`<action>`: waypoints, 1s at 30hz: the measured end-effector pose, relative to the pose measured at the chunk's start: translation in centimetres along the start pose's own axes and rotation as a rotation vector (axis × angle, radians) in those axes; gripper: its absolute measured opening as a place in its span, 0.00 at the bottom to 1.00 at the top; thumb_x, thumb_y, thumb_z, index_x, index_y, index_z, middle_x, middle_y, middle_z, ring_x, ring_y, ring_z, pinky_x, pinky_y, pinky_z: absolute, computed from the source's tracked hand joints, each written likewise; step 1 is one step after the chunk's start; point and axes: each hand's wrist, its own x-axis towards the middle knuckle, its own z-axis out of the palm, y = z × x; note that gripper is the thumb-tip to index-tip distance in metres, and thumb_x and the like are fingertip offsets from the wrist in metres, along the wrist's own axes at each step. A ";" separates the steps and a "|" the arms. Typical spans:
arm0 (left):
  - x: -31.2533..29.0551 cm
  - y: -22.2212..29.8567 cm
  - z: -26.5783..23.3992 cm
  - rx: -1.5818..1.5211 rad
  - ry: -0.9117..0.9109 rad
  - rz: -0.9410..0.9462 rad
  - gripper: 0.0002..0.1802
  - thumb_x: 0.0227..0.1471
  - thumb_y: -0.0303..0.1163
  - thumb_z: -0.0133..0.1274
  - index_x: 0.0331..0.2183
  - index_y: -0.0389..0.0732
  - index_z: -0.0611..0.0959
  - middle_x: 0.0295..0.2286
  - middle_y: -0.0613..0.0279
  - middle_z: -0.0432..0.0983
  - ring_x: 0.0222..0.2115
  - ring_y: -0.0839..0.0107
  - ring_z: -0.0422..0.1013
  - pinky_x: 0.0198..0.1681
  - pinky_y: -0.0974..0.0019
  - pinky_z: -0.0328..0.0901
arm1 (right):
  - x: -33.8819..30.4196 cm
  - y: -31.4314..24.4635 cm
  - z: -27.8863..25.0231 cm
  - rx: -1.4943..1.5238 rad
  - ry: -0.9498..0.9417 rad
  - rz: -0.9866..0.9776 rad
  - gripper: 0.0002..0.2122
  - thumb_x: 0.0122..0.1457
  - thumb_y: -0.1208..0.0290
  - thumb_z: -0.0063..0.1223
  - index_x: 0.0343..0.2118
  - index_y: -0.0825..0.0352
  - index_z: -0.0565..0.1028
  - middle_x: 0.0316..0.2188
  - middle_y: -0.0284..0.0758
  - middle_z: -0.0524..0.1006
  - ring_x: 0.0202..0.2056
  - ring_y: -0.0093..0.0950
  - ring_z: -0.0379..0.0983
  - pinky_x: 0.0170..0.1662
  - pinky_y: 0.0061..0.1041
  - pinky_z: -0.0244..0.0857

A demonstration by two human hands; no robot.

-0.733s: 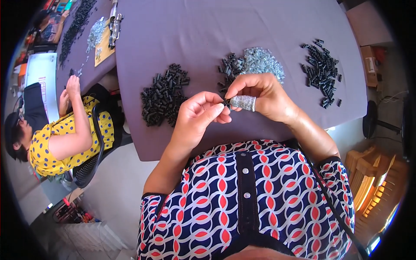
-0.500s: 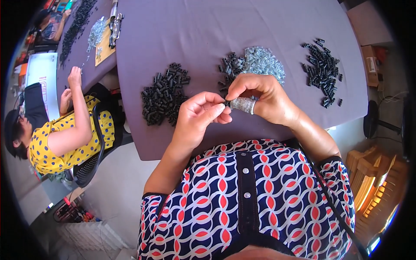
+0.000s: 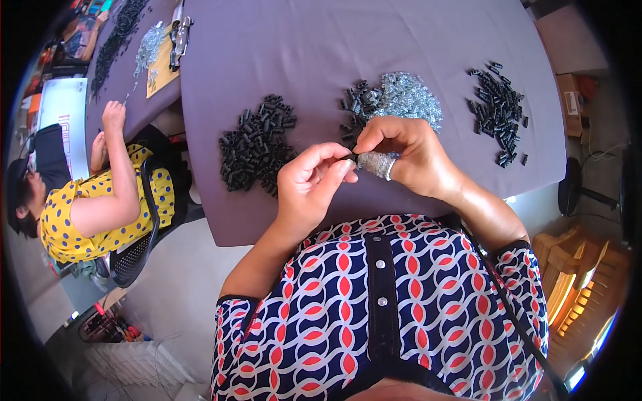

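In front of my chest, above the near edge of the cloth-covered table, my two hands meet fingertip to fingertip. A small black tube-like piece is pinched between them, mostly hidden by the fingers. My left hand closes on it with thumb and forefinger. My right hand is closed at the other end of the piece, its thumb wrapped in a grey knitted cover. Just past the hands lies a heap of small silvery coil-like parts, with black pieces heaped against its left side.
A larger heap of black tubes lies left of my hands, another heap to the right. On the left, a person in a yellow dotted top sits at a second table. Stacked yellowish chairs stand at lower right.
My hands stay together in nearly the same place. The left fingers have shifted slightly, and less of the black piece shows. The neighbouring person's raised hand has moved a little.
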 end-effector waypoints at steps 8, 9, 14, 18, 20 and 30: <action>0.2 -2.6 1.1 0.275 0.072 0.241 0.09 0.56 0.15 0.54 0.41 0.28 0.79 0.37 0.57 0.76 0.32 0.73 0.77 0.38 0.72 0.72 | -0.1 0.1 -0.8 0.224 -0.022 0.239 0.04 0.58 0.84 0.58 0.36 0.74 0.76 0.35 0.32 0.77 0.35 0.19 0.75 0.38 0.18 0.70; 0.3 -2.6 1.2 0.335 0.072 0.295 0.08 0.57 0.16 0.55 0.41 0.28 0.79 0.36 0.57 0.77 0.32 0.73 0.77 0.38 0.72 0.72 | -0.3 0.2 -0.7 0.224 0.000 0.207 0.04 0.58 0.84 0.58 0.36 0.74 0.76 0.35 0.32 0.77 0.36 0.20 0.75 0.39 0.18 0.70; 0.8 -0.7 1.1 -0.082 0.029 -0.091 0.09 0.59 0.23 0.55 0.41 0.31 0.80 0.29 0.57 0.80 0.28 0.71 0.77 0.35 0.70 0.72 | -1.1 0.9 -0.9 0.042 0.033 0.009 0.05 0.57 0.86 0.57 0.35 0.73 0.76 0.34 0.33 0.78 0.38 0.20 0.75 0.41 0.19 0.69; 1.1 -0.3 0.1 -0.284 -0.106 -0.388 0.09 0.59 0.25 0.55 0.41 0.31 0.81 0.28 0.58 0.80 0.25 0.72 0.77 0.33 0.70 0.74 | -1.2 0.2 -1.6 -0.297 -0.034 -0.173 0.04 0.56 0.85 0.59 0.33 0.73 0.77 0.30 0.31 0.78 0.35 0.19 0.76 0.38 0.20 0.70; 1.2 -0.4 -0.1 -0.411 -0.144 -0.479 0.09 0.60 0.26 0.55 0.41 0.31 0.81 0.28 0.58 0.80 0.25 0.72 0.77 0.33 0.70 0.74 | -1.0 -0.1 -1.7 -0.342 -0.054 -0.180 0.04 0.55 0.85 0.59 0.34 0.73 0.77 0.30 0.31 0.78 0.35 0.19 0.76 0.39 0.21 0.70; 1.2 -0.3 0.3 -0.417 -0.052 -0.406 0.09 0.60 0.27 0.55 0.41 0.35 0.80 0.33 0.58 0.81 0.30 0.71 0.78 0.36 0.68 0.74 | -1.1 0.1 -2.3 -0.092 -0.020 0.008 0.25 0.56 0.83 0.61 0.58 0.67 0.72 0.39 0.30 0.78 0.39 0.18 0.74 0.46 0.19 0.69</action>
